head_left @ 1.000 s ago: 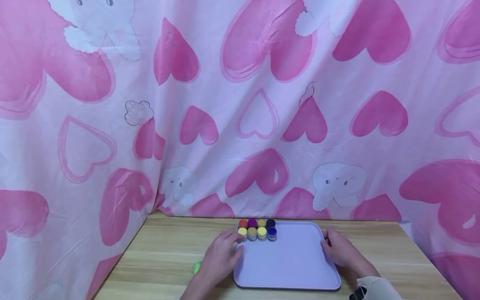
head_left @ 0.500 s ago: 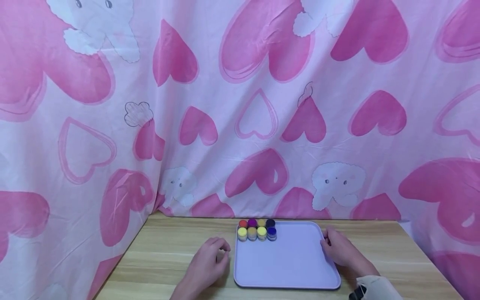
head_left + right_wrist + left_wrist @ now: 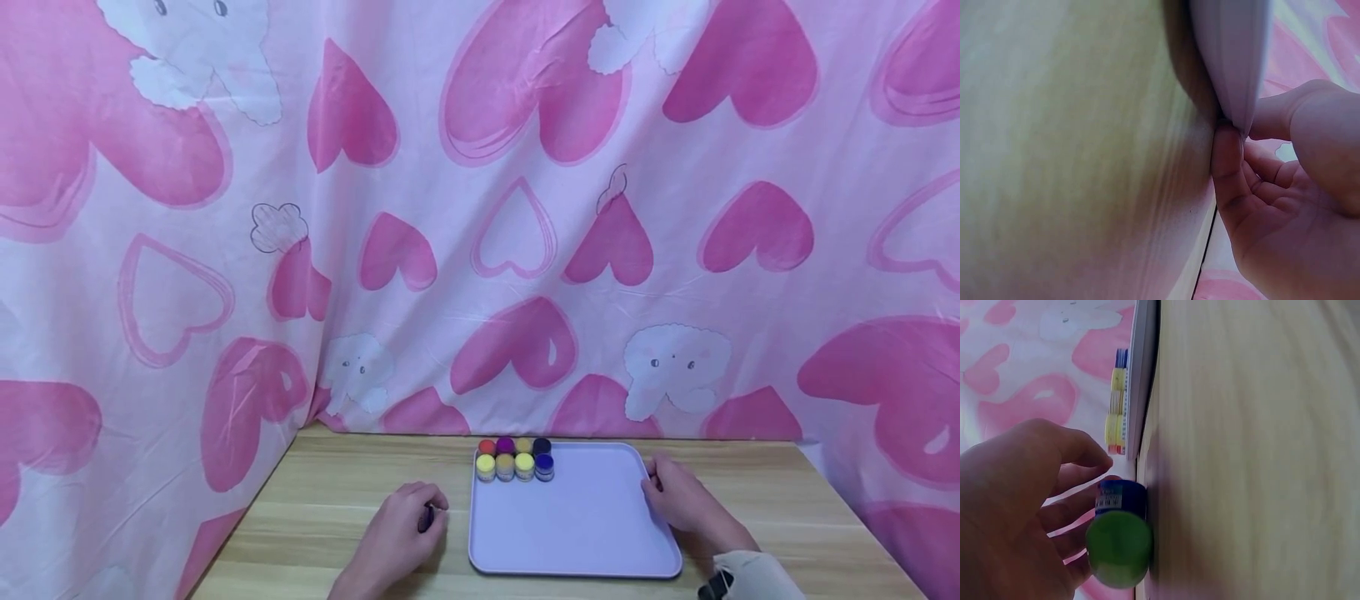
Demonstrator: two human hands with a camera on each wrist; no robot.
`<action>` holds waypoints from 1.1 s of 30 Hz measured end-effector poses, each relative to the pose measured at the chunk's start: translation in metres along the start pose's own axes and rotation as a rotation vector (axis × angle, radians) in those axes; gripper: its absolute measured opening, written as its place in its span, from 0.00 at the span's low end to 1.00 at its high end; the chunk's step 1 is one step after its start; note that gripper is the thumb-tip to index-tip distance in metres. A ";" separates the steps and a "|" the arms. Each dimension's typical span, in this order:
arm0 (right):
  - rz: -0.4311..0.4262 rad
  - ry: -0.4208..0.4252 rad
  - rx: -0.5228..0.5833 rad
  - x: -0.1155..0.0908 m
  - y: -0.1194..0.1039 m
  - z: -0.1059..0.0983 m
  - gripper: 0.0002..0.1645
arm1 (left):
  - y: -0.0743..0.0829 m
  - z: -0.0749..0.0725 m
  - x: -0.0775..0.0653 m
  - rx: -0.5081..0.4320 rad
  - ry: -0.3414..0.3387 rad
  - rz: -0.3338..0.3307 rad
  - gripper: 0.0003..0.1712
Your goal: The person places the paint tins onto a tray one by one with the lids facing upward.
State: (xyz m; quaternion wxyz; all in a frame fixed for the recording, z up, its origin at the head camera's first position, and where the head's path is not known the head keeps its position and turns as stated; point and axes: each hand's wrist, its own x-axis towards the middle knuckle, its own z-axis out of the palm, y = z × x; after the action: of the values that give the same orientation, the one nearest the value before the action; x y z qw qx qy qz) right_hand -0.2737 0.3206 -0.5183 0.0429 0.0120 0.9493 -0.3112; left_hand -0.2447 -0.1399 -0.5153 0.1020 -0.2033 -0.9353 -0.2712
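Observation:
My left hand (image 3: 397,529) is low over the table, left of the tray. Its loosely bent fingers reach behind two small paint jars, a dark blue one (image 3: 1125,497) and, nearer the wrist camera, a green one (image 3: 1119,549). The thumb looks apart from both jars. At the right side, my right hand (image 3: 678,493) grips the rim of a lilac tray (image 3: 577,533), thumb above and fingers under the edge (image 3: 1235,69). In the tray's far left corner several paint jars (image 3: 524,467) stand in two rows, with red, purple, yellow, tan, black and blue tops.
The wood-grain table (image 3: 352,467) extends around the tray. A pink curtain (image 3: 525,250) with hearts and white cartoon animals hangs behind the table and along its left side.
My left hand has left the yellow jar in the tray's corner and moved left and nearer over the table, where a dark jar now shows beside its fingers. The right hand stays on the tray.

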 end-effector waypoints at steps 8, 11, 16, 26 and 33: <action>0.008 -0.005 -0.009 0.000 0.000 -0.001 0.09 | -0.010 -0.008 -0.006 0.024 -0.013 -0.005 0.08; -0.001 -0.002 -0.013 0.000 -0.001 -0.001 0.10 | -0.013 -0.009 -0.008 0.025 -0.042 -0.009 0.12; -0.016 0.004 -0.023 0.001 -0.001 0.000 0.10 | -0.016 -0.014 -0.010 0.039 -0.103 -0.015 0.19; -0.042 0.021 -0.025 -0.001 -0.001 0.000 0.07 | -0.012 -0.020 0.000 -0.058 -0.202 -0.073 0.18; -0.035 0.016 -0.021 -0.001 -0.001 0.000 0.08 | -0.005 -0.017 0.007 -0.081 -0.206 -0.099 0.19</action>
State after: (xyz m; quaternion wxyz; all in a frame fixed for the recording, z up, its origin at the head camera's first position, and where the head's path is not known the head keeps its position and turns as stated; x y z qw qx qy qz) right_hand -0.2725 0.3199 -0.5171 0.0298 -0.0024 0.9529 -0.3019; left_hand -0.2513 -0.1507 -0.5012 -0.0162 -0.1877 -0.9380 -0.2909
